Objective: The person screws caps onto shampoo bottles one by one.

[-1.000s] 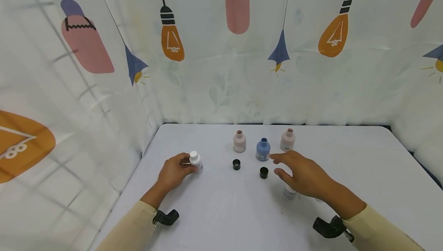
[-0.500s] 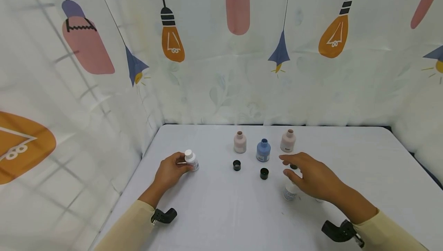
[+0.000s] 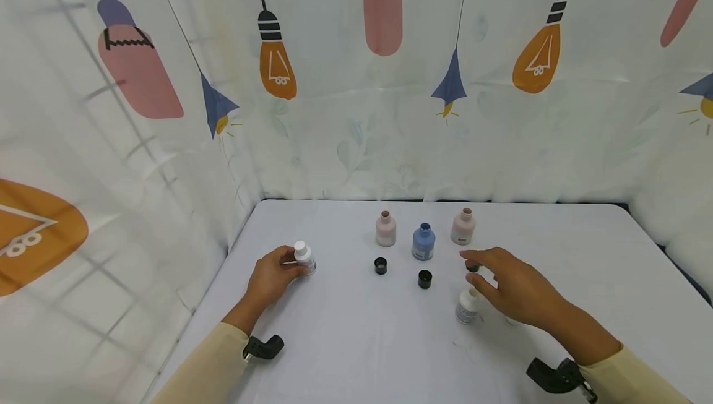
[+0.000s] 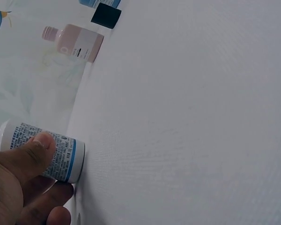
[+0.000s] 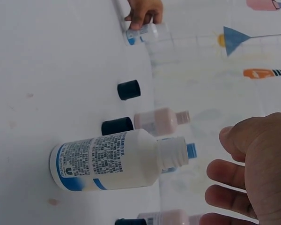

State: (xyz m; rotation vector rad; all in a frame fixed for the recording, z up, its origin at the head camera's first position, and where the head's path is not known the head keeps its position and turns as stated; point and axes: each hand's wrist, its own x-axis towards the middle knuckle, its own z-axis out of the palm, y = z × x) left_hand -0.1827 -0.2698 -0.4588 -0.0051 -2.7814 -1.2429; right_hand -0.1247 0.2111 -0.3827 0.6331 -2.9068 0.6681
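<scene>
A blue-striped round white plastic bottle (image 3: 307,260) sits left of the head frame's centre, pinched by the left hand (image 3: 270,280), apparently for steadiness; the right hand (image 3: 520,286), slack and empty, hovers near an uncapped round white plastic bottle (image 3: 466,308), lower right

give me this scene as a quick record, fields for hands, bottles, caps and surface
left hand: grips a white bottle
right hand: holds nothing, hovers near the uncapped white bottle
pink bottles: two, upright, uncapped
blue bottle: upright, uncapped, between the pink ones in the head view
black caps: three, one partly hidden by the right hand
surface: white table
</scene>
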